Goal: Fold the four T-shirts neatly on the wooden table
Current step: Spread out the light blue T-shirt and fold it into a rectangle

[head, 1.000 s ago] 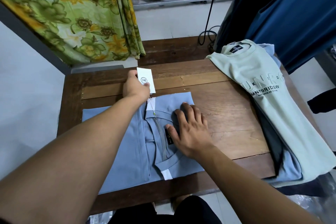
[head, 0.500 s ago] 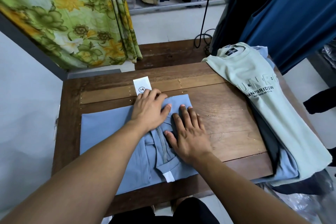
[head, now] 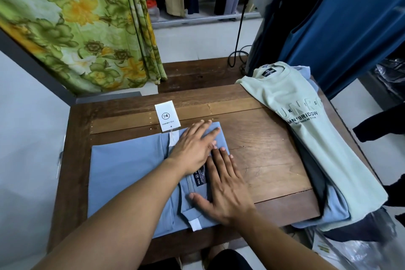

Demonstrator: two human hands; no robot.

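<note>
A light blue T-shirt (head: 125, 173) lies folded on the left half of the wooden table (head: 267, 160). Its white hang tag (head: 167, 115) lies on the wood just beyond the collar. My left hand (head: 192, 147) lies flat, fingers straight, pressing the shirt's far right corner. My right hand (head: 225, 190) lies flat beside it on the shirt's right edge, next to the dark neck label. A pale green printed T-shirt (head: 306, 138) tops a pile at the table's right edge, over a dark shirt (head: 313, 173) and a light blue one (head: 335, 208).
A green and yellow floral curtain (head: 76, 24) hangs behind the table at left. Dark blue garments (head: 350, 24) hang at right, a black cable (head: 238, 28) drops beside them. Clear plastic bags (head: 355, 250) lie under the table's right front corner.
My left hand let go of the hang tag, came onto the shirt and slid right along its far edge. The tag now lies on the wood. My right hand stayed flat.
</note>
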